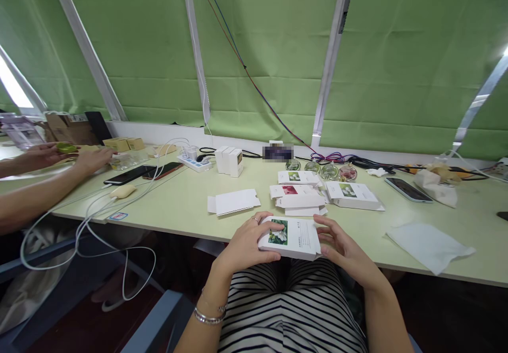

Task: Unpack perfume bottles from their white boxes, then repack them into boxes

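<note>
A small white cardboard box (pixel 298 238) with a white flower on green leaves printed on it is held over the table's front edge, above my lap. My left hand (pixel 250 239) grips its left end, with the fingers across the top face and the thumb along the near side. At the right end, my right hand (pixel 341 244) has its fingers and thumb on the end flap. Just beyond lie similar boxes: one with a red picture (pixel 291 190), one with a white flower (pixel 351 194) and another farther back (pixel 298 177). Left of them rests a flattened white carton (pixel 234 202).
Round clear discs (pixel 329 171) and tangled cables (pixel 369 164) lie along the back. White upright boxes (pixel 229 161) stand near a power strip (pixel 195 163). Phones (pixel 408 190) and a white tissue (pixel 431 244) are at right. A co-worker's hands (pixel 93 158) work at far left.
</note>
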`<state>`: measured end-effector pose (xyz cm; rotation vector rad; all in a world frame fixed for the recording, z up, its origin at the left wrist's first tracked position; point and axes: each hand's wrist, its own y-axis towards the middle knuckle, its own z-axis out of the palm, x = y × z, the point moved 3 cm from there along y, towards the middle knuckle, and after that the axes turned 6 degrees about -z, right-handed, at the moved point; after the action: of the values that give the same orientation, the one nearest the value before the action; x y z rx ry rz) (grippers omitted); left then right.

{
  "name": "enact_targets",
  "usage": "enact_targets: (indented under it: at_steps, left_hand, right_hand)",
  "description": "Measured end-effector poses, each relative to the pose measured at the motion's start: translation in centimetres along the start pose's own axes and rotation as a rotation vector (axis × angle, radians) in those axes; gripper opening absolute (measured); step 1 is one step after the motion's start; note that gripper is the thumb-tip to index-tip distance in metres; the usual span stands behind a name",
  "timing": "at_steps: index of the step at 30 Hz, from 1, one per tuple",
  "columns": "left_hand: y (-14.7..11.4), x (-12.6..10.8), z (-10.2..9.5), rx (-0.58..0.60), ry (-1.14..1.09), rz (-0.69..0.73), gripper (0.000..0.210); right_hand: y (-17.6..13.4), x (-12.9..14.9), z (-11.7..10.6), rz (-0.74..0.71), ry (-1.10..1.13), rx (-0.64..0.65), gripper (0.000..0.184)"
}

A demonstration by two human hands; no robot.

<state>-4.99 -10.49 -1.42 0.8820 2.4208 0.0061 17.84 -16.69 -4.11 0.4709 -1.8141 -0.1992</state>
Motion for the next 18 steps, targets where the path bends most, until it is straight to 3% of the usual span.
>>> enact_targets:
  at_steps: [7, 11, 18]
  left_hand:
    - [-0.02, 0.11, 0.11, -0.006, -0.005, -0.004, 0.057]
    - [0.01, 0.11, 0.15, -0.006, -0.005, -0.006, 0.058]
    - [0.11, -0.03, 0.08, -0.009, -0.007, -0.010, 0.057]
  right_hand:
    - [0.17, -0.16, -0.01, 0.081, 0.084, -0.105, 0.048]
    - [0.25, -0.24, 0.14, 0.165, 0.068, -0.052, 0.058]
    - [0.36, -0.54, -0.04, 0.113, 0.098, 0.025, 0.056]
